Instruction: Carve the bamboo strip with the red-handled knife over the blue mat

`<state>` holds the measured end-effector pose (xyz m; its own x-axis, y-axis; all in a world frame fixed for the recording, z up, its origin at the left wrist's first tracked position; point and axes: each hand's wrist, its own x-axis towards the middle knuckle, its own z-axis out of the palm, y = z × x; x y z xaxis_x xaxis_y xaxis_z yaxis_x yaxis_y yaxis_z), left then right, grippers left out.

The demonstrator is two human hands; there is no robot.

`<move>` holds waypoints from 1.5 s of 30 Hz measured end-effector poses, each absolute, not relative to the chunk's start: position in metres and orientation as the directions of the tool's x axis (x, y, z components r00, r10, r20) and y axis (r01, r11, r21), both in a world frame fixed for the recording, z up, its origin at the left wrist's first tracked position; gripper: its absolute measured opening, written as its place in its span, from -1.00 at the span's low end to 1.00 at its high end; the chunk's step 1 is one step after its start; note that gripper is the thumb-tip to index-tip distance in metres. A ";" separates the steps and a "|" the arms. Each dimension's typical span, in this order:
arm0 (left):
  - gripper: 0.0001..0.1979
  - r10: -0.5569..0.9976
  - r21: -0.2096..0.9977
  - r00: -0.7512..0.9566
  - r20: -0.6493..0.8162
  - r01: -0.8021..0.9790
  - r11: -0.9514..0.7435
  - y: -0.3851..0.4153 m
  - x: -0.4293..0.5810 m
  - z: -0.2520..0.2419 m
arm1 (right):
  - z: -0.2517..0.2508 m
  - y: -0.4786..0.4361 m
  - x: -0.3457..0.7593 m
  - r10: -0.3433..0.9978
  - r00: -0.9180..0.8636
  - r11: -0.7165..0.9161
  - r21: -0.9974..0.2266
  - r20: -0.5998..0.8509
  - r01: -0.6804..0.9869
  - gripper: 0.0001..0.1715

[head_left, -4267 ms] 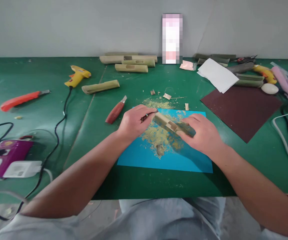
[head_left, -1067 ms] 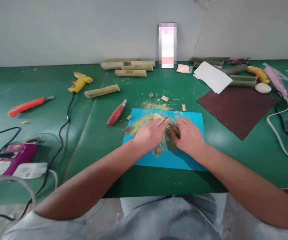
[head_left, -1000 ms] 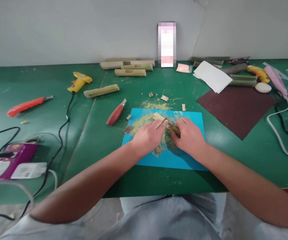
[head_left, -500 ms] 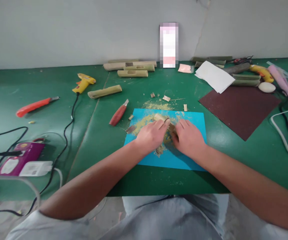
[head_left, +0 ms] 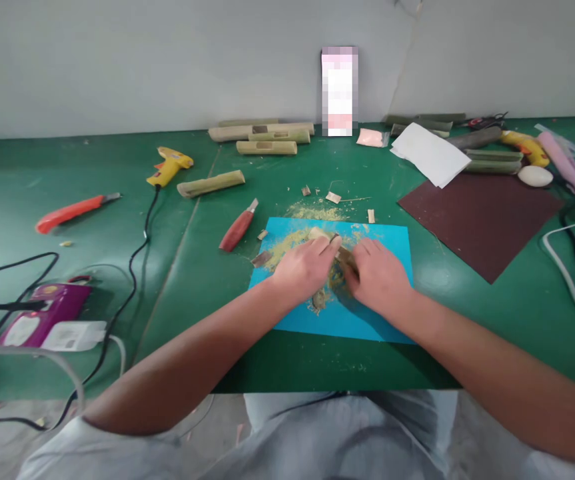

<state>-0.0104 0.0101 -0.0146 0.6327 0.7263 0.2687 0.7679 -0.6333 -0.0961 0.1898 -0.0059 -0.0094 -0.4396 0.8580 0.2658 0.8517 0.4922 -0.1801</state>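
Observation:
Over the blue sheet [head_left: 377, 320], both of my hands are closed in close together on a short bamboo piece [head_left: 348, 257]. My left hand [head_left: 306, 263] pinches it from the left, and a pale rounded end pokes out beyond the fingers. Wrapped round its right part is my right hand [head_left: 380, 270], thumb on the near side. A thin dark edge shows at the left fingertips; I cannot tell whether it is a separate thing. Yellowish dust [head_left: 287, 247] and bamboo chips lie around the hands. A red-handled knife [head_left: 237, 228] rests left of the sheet.
At the left are a yellow glue gun [head_left: 170, 167], an orange cutter [head_left: 74, 212] and a purple power strip [head_left: 60, 307] with cables. Cut bamboo tubes [head_left: 267, 148] line the wall near a propped phone [head_left: 340, 93]. A dark brown sheet [head_left: 482, 220] and white paper [head_left: 430, 153] lie right.
Both hands keep their hold on the bamboo piece and have barely moved. The whole view has shifted slightly.

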 end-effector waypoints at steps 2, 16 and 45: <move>-0.58 0.716 -0.091 0.641 0.277 0.759 -0.645 0.009 -0.012 -0.014 | -0.010 -0.004 0.192 0.894 -0.367 0.431 -0.269 0.257 0.861 -0.79; -0.55 0.751 0.005 0.626 0.212 0.767 -0.641 0.006 -0.012 -0.010 | -0.007 -0.003 0.193 0.882 -0.394 0.447 -0.197 0.258 0.872 -0.78; -0.73 1.000 0.921 0.009 0.016 0.389 -0.019 0.020 -0.014 0.013 | -0.007 -0.003 0.193 0.864 -0.420 0.479 -0.199 0.278 0.855 -0.81</move>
<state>-0.0142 0.0198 0.0130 0.0093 0.9998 0.0164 0.3894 -0.0187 0.9209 0.1933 -0.0030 -0.0066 -0.4200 0.8640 0.2779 0.8547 0.4795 -0.1991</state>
